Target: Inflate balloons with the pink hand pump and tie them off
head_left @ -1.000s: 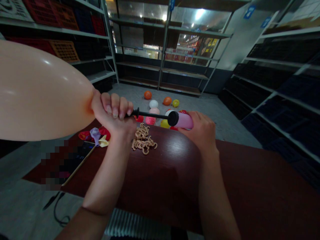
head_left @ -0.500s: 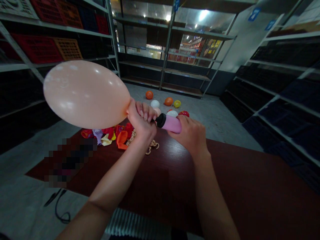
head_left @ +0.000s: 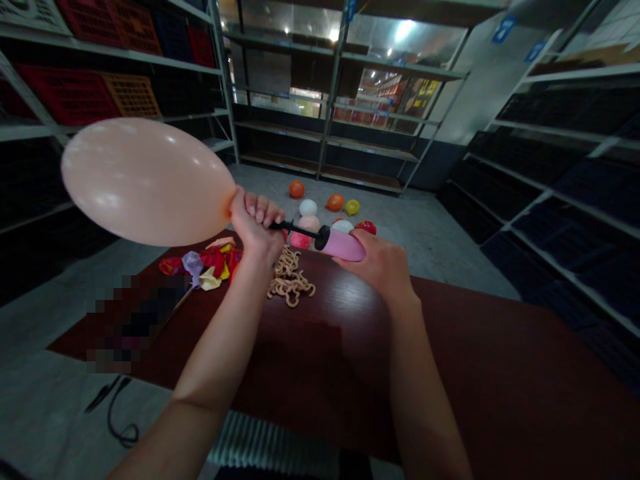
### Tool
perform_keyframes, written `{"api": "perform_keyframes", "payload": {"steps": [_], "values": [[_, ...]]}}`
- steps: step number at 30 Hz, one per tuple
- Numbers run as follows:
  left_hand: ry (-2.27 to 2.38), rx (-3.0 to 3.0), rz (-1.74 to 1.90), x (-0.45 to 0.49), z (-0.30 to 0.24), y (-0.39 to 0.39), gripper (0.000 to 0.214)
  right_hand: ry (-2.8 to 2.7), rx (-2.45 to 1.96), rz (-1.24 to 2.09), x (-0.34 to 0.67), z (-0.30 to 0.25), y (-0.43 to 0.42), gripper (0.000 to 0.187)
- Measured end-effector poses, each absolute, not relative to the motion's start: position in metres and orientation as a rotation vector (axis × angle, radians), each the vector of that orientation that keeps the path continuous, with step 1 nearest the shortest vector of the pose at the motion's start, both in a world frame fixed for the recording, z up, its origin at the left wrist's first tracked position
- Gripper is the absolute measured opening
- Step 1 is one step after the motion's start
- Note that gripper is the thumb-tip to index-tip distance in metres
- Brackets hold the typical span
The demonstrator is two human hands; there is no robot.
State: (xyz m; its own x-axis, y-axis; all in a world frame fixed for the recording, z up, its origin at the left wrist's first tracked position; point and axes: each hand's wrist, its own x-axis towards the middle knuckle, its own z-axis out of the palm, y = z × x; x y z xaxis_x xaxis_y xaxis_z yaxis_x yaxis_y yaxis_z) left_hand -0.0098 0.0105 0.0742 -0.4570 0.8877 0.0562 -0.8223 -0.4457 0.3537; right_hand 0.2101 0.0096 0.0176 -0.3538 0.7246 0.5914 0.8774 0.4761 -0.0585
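Note:
A large inflated peach balloon stretches out to the left, its neck pinched in my left hand. That same hand is closed around one end of a hand balloon pump, whose black rod shows between my hands. My right hand wraps round the pump's pink barrel. The far end of the barrel is hidden in my palm. Below, on the dark brown table, lie limp coloured balloons and a heap of beige curled strips.
Inflated balloons, including an orange balloon and a yellow balloon, rest beyond the table. Metal shelving stands at the back, with crates on the left racks. A black cable lies on the floor at left.
My left hand has moved left with the balloon, away from my right hand. More of the pump's black rod now shows outside the pink barrel.

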Motion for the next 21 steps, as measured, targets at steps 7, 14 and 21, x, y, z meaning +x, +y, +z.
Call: {"api": "perform_keyframes", "payload": {"steps": [7, 14, 21], "values": [[0.221, 0.322, 2.099, -0.029, 0.093, -0.009, 0.057, -2.161, -1.258, -0.278, 0.234, 0.021, 0.013, 0.044], [0.138, 0.346, 2.172, -0.032, 0.103, -0.028, 0.056, -2.119, -1.205, -0.343, 0.237, 0.038, 0.000, 0.042], [0.281, 0.341, 2.204, -0.024, 0.098, -0.021, 0.058, -2.111, -1.307, -0.559, 0.228, 0.043, -0.006, 0.040]]}}
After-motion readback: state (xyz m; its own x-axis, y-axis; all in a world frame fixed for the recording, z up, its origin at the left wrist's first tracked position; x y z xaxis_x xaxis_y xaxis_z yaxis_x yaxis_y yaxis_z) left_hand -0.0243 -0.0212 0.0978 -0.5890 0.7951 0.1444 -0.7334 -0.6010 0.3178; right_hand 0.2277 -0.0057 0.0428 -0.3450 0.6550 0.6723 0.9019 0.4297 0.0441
